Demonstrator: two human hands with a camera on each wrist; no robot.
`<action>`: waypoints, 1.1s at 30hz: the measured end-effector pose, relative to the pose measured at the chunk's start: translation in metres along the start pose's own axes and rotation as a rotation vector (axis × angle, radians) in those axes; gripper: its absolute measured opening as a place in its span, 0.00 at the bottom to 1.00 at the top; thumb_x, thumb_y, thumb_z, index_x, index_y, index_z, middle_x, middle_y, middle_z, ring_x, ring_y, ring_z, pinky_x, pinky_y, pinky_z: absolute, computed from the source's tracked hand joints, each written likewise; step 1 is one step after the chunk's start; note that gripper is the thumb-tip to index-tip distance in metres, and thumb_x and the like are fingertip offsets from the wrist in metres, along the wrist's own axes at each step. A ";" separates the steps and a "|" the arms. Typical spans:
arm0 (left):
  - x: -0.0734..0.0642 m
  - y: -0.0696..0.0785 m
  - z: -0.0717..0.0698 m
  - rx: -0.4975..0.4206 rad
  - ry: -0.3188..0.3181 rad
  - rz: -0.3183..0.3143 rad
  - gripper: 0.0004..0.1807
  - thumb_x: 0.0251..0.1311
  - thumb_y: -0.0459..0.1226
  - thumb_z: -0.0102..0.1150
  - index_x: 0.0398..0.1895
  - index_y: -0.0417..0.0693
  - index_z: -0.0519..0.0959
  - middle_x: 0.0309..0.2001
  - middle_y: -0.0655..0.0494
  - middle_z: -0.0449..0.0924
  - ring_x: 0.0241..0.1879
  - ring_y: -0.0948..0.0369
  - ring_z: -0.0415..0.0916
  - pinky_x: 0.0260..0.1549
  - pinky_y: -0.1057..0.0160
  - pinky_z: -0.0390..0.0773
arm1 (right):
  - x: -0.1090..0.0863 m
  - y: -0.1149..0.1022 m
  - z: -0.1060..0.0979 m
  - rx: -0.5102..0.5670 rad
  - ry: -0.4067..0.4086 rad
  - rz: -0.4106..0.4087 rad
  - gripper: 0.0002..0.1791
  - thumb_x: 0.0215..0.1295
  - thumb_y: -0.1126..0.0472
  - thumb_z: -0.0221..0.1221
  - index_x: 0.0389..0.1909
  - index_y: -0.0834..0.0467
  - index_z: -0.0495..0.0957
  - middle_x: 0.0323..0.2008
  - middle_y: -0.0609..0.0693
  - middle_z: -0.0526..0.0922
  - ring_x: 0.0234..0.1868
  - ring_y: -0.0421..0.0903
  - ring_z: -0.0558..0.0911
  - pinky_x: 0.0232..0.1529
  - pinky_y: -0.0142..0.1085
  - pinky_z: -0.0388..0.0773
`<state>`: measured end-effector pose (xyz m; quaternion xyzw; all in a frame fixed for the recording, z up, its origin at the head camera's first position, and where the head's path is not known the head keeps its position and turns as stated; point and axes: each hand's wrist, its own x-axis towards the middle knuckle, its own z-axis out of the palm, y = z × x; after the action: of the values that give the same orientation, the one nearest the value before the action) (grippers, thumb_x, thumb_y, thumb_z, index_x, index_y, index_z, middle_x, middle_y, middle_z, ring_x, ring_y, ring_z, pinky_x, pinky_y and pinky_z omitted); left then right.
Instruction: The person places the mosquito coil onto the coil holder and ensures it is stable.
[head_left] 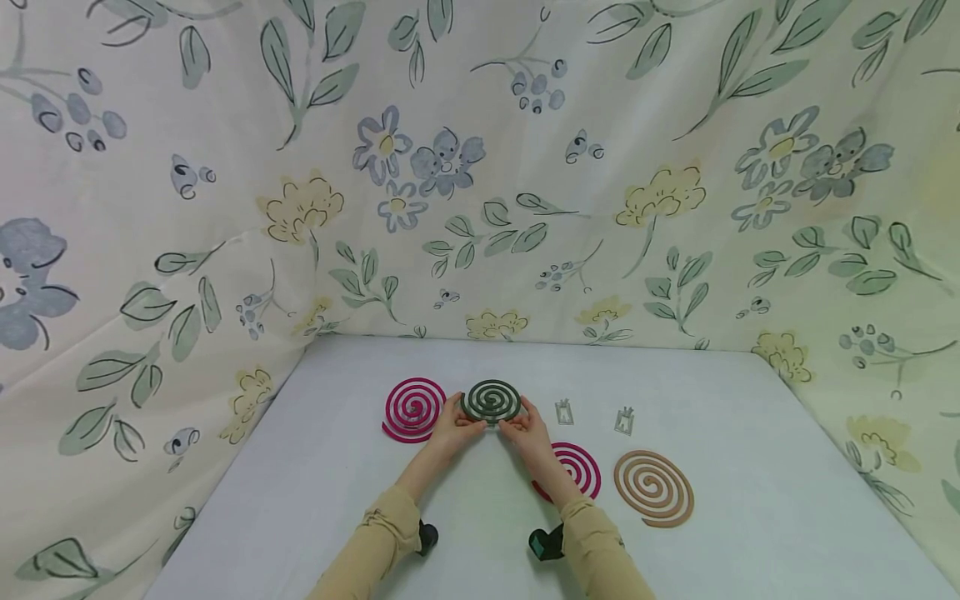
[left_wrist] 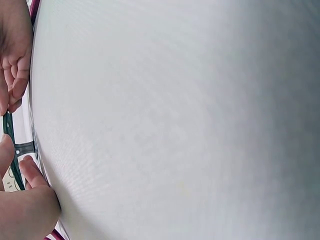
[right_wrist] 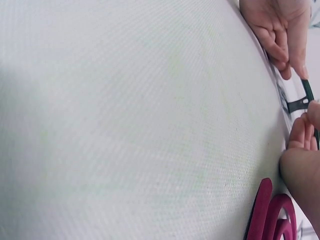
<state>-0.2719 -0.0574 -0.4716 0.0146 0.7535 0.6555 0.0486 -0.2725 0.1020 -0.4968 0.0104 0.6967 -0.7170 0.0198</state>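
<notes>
Clearly, both hands are clamped on the green coil (head_left: 491,401). The left hand (head_left: 459,427) pinches its rim at about eight o'clock and the right hand (head_left: 527,427) at about four, with the thumbs pointing in toward six and a narrow gap between them. In that gap, beneath the coil, shows a dark stand (left_wrist: 25,148); whether it is fastened there I cannot tell.

From the green coil, the left pink coil (head_left: 415,409) lies at nine o'clock, just beside the left hand, which covers a bit of its edge. At three lies the near stand (head_left: 564,412), with the far stand (head_left: 625,422) beyond it on almost the same line. Just past four is the right pink coil (head_left: 598,477), and the right forearm lies across its view, hiding much of its left side. Farther out, near four, lies the brown coil (head_left: 651,483), uncovered and well apart from the hands.

Dark wrist cameras (head_left: 546,544) jut inward from the sleeves (head_left: 600,537) at seven and five. Under everything is the white bench (head_left: 300,500); from its far edge at twelve rises a flowered cloth (head_left: 517,279), which also rises along both sides.
</notes>
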 end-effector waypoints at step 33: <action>0.014 -0.016 0.000 -0.008 -0.005 -0.005 0.42 0.54 0.26 0.62 0.69 0.29 0.49 0.43 0.30 0.74 0.34 0.60 0.71 0.31 0.73 0.70 | 0.017 0.023 -0.002 -0.018 0.038 0.034 0.40 0.62 0.69 0.58 0.71 0.66 0.48 0.30 0.46 0.70 0.30 0.36 0.71 0.31 0.24 0.70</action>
<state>-0.2850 -0.0583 -0.4884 0.0139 0.7509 0.6582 0.0521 -0.2884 0.1031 -0.5209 0.0357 0.7031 -0.7099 0.0186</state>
